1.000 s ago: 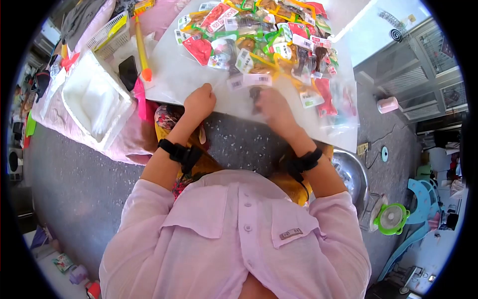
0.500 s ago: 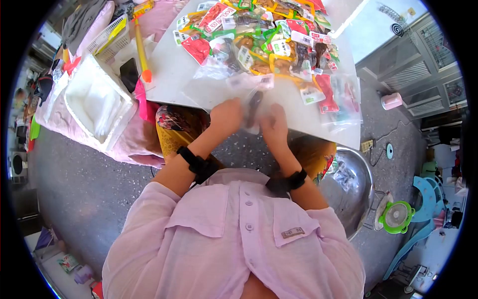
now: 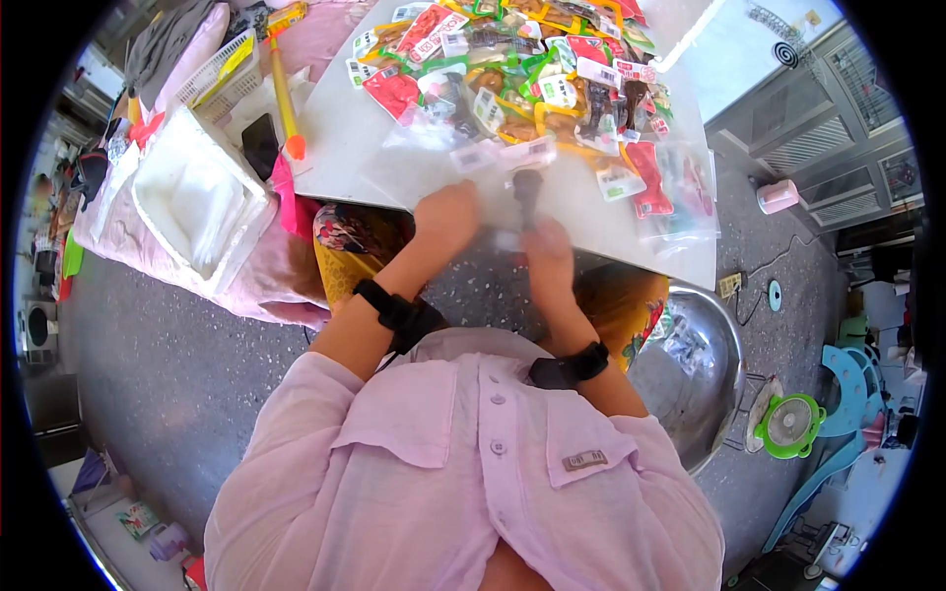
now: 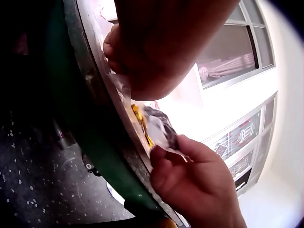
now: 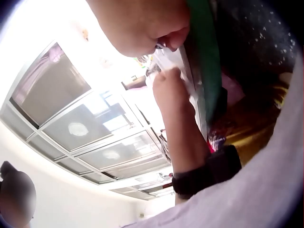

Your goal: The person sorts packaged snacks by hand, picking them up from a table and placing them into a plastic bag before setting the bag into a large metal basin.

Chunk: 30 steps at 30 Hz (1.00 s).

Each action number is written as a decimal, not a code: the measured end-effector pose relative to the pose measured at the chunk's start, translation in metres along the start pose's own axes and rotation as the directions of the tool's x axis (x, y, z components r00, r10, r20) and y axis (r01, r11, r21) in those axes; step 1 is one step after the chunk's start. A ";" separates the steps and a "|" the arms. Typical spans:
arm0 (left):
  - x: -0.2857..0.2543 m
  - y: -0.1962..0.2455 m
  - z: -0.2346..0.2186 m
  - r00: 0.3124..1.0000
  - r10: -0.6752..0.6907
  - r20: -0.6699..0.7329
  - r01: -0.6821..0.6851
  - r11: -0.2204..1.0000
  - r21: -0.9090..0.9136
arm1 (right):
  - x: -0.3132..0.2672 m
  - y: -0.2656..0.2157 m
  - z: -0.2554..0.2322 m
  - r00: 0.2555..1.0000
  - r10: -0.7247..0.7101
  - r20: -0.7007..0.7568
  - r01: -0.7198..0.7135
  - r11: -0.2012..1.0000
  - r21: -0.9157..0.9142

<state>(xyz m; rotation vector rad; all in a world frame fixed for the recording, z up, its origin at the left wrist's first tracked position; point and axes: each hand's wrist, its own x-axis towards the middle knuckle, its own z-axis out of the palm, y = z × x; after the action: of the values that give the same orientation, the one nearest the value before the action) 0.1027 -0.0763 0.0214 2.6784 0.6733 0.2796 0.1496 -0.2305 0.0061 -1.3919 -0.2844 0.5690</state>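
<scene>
My right hand [image 3: 548, 251] pinches a small see-through packet [image 3: 526, 192] with dark contents at the table's near edge. In the left wrist view the same packet [image 4: 164, 128] shows dark and white beyond the right thumb and fingers. My left hand [image 3: 448, 215] is beside it, fingers curled at the table edge on a clear plastic bag [image 4: 122, 85]; the bag is mostly hidden under the hand. In the right wrist view the left hand [image 5: 171, 88] looks like a loose fist. Beyond both hands lies a pile of colourful snack packets [image 3: 532, 79].
On the white table [image 3: 340, 128], clear bags with a red packet [image 3: 650, 182] lie at the right. A white foam box [image 3: 187, 197], a phone [image 3: 260, 146] and a yellow stick-like toy [image 3: 284, 98] are at the left. A metal basin [image 3: 705, 394] stands low at the right.
The left hand moved right, up beside the right hand. The right hand drew the dark packet back from the pile to the near edge, where it now stands farther forward of the fingers.
</scene>
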 end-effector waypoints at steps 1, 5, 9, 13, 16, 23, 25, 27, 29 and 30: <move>0.001 -0.006 -0.001 1.000 -0.004 -0.028 0.005 1.000 0.003 | -0.002 -0.008 -0.006 1.000 -0.028 -0.010 0.027 0.999 -0.028; 0.009 -0.015 -0.010 0.998 -0.061 -0.016 0.061 0.998 0.000 | -0.015 -0.037 -0.015 1.000 0.013 0.023 -0.011 0.997 -0.074; 0.008 -0.016 -0.016 0.997 -0.075 -0.004 0.075 0.993 -0.089 | -0.013 -0.051 -0.022 0.979 0.147 0.141 -0.119 0.974 -0.192; 0.006 -0.024 -0.007 0.995 -0.095 -0.007 0.092 0.977 -0.192 | -0.006 -0.059 -0.026 0.960 0.218 0.178 -0.176 0.959 -0.222; 0.001 -0.026 -0.013 0.990 -0.139 -0.005 0.132 0.953 -0.273 | 0.002 -0.058 -0.032 0.961 0.213 0.178 -0.170 0.958 -0.230; -0.005 -0.023 -0.012 0.995 -0.016 -0.096 -0.013 0.955 -0.296 | 0.023 -0.063 -0.036 0.910 0.292 0.293 -0.185 0.921 -0.343; -0.002 -0.014 -0.022 0.993 0.002 -0.117 -0.036 0.956 -0.291 | 0.024 -0.080 -0.024 0.898 0.343 0.275 -0.185 0.863 -0.470; -0.008 -0.008 -0.026 0.979 0.091 -0.182 -0.146 0.936 -0.321 | 0.036 -0.076 -0.022 0.881 0.318 0.351 -0.134 0.878 -0.459; -0.008 -0.011 -0.021 0.995 0.062 -0.079 -0.080 0.963 -0.258 | 0.046 -0.066 -0.013 0.876 0.304 0.375 -0.171 0.922 -0.347; -0.006 -0.012 -0.019 0.998 0.048 -0.036 -0.054 0.974 -0.221 | 0.053 -0.062 -0.009 0.863 0.305 0.403 -0.167 0.925 -0.341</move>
<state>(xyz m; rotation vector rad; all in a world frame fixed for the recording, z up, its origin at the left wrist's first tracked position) 0.0870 -0.0634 0.0336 2.4848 0.5478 0.3857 0.2119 -0.2143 0.0579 -1.5847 -0.5953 1.0995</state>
